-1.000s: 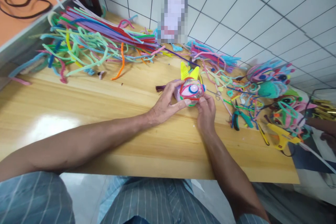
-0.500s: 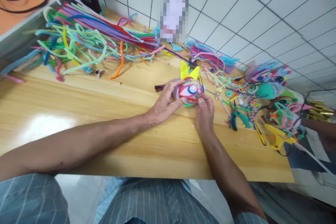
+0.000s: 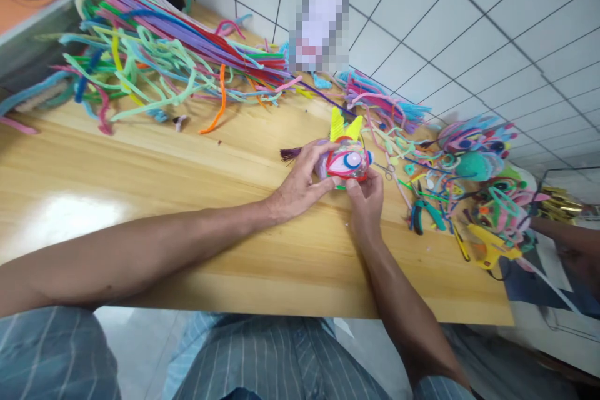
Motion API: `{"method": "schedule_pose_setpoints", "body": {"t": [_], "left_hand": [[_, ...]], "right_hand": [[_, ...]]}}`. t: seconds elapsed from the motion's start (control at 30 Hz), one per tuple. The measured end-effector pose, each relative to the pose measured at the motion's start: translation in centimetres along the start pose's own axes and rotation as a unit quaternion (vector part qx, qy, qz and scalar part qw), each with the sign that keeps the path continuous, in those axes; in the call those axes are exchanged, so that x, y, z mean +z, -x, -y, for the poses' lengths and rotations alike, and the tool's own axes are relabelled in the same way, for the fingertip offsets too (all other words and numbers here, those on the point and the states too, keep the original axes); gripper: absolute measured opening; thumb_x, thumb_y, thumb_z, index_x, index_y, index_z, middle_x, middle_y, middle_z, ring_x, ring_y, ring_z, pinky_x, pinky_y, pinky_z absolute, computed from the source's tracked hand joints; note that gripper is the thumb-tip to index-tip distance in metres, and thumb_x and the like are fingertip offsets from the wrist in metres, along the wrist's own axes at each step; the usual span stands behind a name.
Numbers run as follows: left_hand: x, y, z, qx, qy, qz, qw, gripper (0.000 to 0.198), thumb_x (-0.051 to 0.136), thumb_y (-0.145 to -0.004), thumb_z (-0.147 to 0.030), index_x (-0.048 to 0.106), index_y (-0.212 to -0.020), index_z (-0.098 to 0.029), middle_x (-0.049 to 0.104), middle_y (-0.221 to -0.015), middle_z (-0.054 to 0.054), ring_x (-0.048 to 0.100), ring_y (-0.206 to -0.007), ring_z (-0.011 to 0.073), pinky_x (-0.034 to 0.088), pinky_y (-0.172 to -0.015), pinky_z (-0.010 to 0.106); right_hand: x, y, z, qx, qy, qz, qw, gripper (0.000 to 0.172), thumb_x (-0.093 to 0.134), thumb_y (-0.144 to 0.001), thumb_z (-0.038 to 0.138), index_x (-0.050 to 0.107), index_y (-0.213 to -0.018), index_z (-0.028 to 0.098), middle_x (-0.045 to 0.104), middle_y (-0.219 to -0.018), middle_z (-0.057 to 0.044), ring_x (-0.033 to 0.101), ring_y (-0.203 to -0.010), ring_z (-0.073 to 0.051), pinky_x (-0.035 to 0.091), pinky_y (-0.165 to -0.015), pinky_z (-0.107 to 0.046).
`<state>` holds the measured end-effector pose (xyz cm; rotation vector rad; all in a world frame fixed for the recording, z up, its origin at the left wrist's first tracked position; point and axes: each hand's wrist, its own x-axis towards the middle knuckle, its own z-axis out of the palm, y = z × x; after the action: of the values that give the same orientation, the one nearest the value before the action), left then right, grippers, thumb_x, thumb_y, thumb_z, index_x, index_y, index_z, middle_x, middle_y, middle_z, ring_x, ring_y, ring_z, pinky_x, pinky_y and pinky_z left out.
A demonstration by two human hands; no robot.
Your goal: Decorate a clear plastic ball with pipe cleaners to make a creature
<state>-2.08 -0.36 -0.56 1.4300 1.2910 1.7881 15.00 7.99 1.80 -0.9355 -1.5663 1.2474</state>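
A small pipe-cleaner figure rests on the wooden table. It has a pink body, a red-rimmed eye with a blue and white centre, and two yellow ears on top. My left hand grips its left side, thumb under the front. My right hand pinches its lower right edge with fingertips closed. A dark purple tuft sticks out on the table behind my left fingers.
A big heap of loose coloured pipe cleaners covers the far left. More finished figures, green-handled pliers, small scissors and a yellow glue gun crowd the right end. Another person's arm reaches in at right.
The figure has turned slightly in my hands, with the eye now more to the right. Both hands keep their grip in the same spot.
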Motion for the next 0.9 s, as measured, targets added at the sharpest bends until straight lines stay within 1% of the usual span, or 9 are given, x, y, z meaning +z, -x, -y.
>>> {"method": "schedule_pose_setpoints", "body": {"t": [0.13, 0.23, 0.33, 0.47, 0.57, 0.8, 0.9], "left_hand": [[-0.05, 0.06, 0.12, -0.005, 0.011, 0.008, 1.000, 0.068, 0.076, -0.106, -0.067, 0.060, -0.161, -0.030, 0.056, -0.171, 0.016, 0.043, -0.171, 0.0354, 0.034, -0.144, 0.058], [-0.08, 0.15, 0.24, -0.014, 0.024, 0.015, 0.999, 0.062, 0.071, -0.110, -0.065, 0.061, -0.161, -0.032, 0.054, -0.175, 0.014, 0.040, -0.173, 0.0353, 0.031, -0.146, 0.058], [-0.13, 0.20, 0.34, -0.014, 0.026, 0.020, 0.999, 0.061, 0.069, -0.111, -0.063, 0.060, -0.163, -0.033, 0.053, -0.176, 0.013, 0.039, -0.174, 0.0354, 0.029, -0.147, 0.059], [-0.20, 0.17, 0.43, -0.009, 0.017, 0.026, 0.999, 0.062, 0.071, -0.110, -0.061, 0.059, -0.164, -0.032, 0.052, -0.176, 0.014, 0.039, -0.174, 0.0346, 0.030, -0.147, 0.058], [-0.17, 0.18, 0.42, -0.003, 0.007, 0.022, 1.000, 0.062, 0.071, -0.110, -0.061, 0.058, -0.164, -0.033, 0.052, -0.177, 0.014, 0.040, -0.174, 0.0347, 0.032, -0.146, 0.059], [-0.12, 0.19, 0.15, 0.018, -0.017, 0.014, 1.000, 0.061, 0.070, -0.111, -0.062, 0.059, -0.164, -0.032, 0.055, -0.174, 0.015, 0.042, -0.173, 0.0341, 0.035, -0.145, 0.057], [-0.10, 0.12, 0.22, 0.033, -0.025, 0.012, 0.999, 0.060, 0.071, -0.111, -0.060, 0.059, -0.163, -0.032, 0.057, -0.173, 0.015, 0.045, -0.171, 0.0348, 0.035, -0.144, 0.058]], "right_hand": [[0.00, 0.04, 0.21, 0.014, 0.000, -0.008, 1.000, 0.073, 0.098, -0.073, 0.070, 0.069, -0.124, 0.026, 0.082, -0.120, -0.007, 0.076, -0.106, -0.026, 0.064, -0.097, -0.045], [-0.19, 0.08, 0.24, 0.011, 0.006, -0.005, 1.000, 0.069, 0.096, -0.077, 0.069, 0.069, -0.125, 0.026, 0.081, -0.121, -0.007, 0.075, -0.108, -0.027, 0.064, -0.100, -0.047], [-0.32, 0.08, 0.16, 0.008, 0.011, 0.001, 1.000, 0.068, 0.094, -0.078, 0.069, 0.069, -0.126, 0.028, 0.081, -0.123, -0.007, 0.075, -0.113, -0.029, 0.063, -0.104, -0.050], [-0.46, 0.04, 0.04, 0.002, 0.015, 0.008, 1.000, 0.071, 0.093, -0.078, 0.071, 0.067, -0.128, 0.028, 0.080, -0.128, -0.009, 0.074, -0.117, -0.031, 0.062, -0.106, -0.053], [-0.56, 0.07, 0.11, -0.002, 0.025, 0.020, 0.999, 0.069, 0.090, -0.081, 0.072, 0.067, -0.130, 0.028, 0.080, -0.131, -0.010, 0.074, -0.120, -0.032, 0.062, -0.107, -0.054], [-0.38, 0.23, 0.57, -0.003, 0.013, 0.021, 1.000, 0.069, 0.092, -0.080, 0.071, 0.069, -0.129, 0.028, 0.081, -0.130, -0.009, 0.075, -0.119, -0.032, 0.062, -0.109, -0.054], [-0.19, 0.23, 0.64, 0.000, 0.015, 0.020, 1.000, 0.072, 0.093, -0.079, 0.072, 0.069, -0.129, 0.028, 0.081, -0.131, -0.010, 0.075, -0.120, -0.031, 0.062, -0.110, -0.054]]}}
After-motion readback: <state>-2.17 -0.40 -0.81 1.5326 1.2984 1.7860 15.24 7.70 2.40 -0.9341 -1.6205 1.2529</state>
